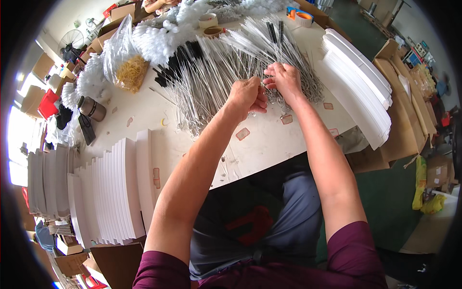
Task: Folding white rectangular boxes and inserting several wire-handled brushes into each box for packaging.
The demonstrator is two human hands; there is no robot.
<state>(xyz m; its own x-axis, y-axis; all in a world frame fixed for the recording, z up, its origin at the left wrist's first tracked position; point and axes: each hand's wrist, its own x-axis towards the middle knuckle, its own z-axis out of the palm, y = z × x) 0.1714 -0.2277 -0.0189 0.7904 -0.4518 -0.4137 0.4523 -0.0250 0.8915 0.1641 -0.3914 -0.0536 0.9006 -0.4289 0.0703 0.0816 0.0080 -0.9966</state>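
Note:
A wide pile of thin wire-handled brushes (211, 72) lies across the table in front of me, with looped wire ends toward me. Some have black bristles (192, 50), others white ones. Over the near middle of the pile, my left hand (248, 98) is closed with its fingers curled in; what it holds is hidden. Close beside it on the right, my right hand (285, 81) is above the wire handles. Its fingers are bent but apart, pointing toward the left hand, and nothing shows between them.
Long white folded cartons stand in rows at the left (108, 192) and lie stacked at the right (356, 91). Behind the pile are a bag of yellow rubber bands (131, 72), fluffy white brush bundles (159, 41) and tape rolls (208, 20). A flask (92, 109) stands far left. Another person's arm (155, 6) shows at the back.

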